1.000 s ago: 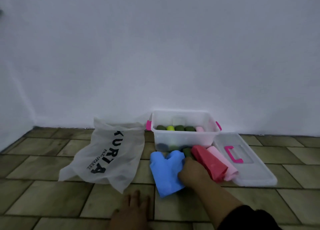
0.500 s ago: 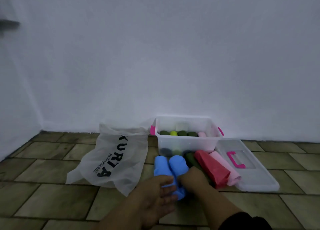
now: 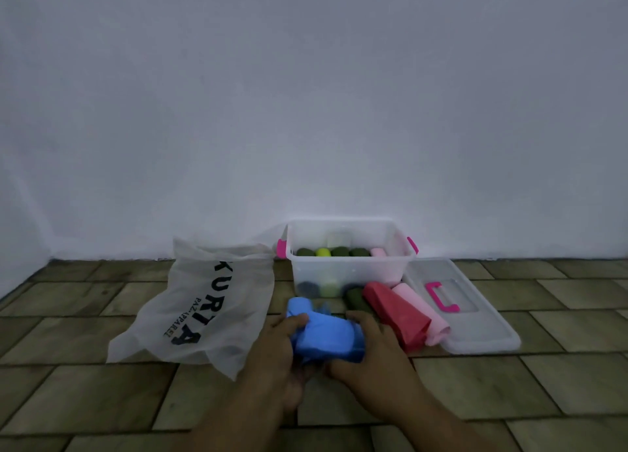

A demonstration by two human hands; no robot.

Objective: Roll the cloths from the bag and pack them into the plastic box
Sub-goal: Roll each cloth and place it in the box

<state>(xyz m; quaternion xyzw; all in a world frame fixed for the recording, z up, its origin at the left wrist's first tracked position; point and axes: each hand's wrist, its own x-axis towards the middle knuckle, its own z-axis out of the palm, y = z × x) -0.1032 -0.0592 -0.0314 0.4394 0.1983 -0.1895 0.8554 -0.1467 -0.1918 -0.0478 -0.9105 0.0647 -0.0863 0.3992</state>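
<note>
Across the upper half of the frame, pale bare wall. Below it, greenish-brown tiled floor, running to the bottom edge.

At lower left, on the floor, translucent white bag with black lettering, lying flat and crumpled, mouth toward the wall.

At lower right, clear lid with a pink handle, flat on the floor, just beside the box.

At centre, against the wall, clear box with pink clips, standing open. Inside, a row of rolls: dark green, yellow-green, dark green again, pale pink; more rolls dimly visible through the front wall.

From the bottom edge, two bare forearms reaching in. Left hand at the left end of the blue cloth, fingers curled over it. Right hand at the right end, fingers likewise wrapped round it. Cloth bunched thick between the two hands, low over the floor, in front of the box and right of the bag.

Right of the hands, red roll, slanting, touching the pink roll, whose outer side lies on the lid's edge.

Left of the red roll, dark green roll, partly hidden, close against the box front.
</note>
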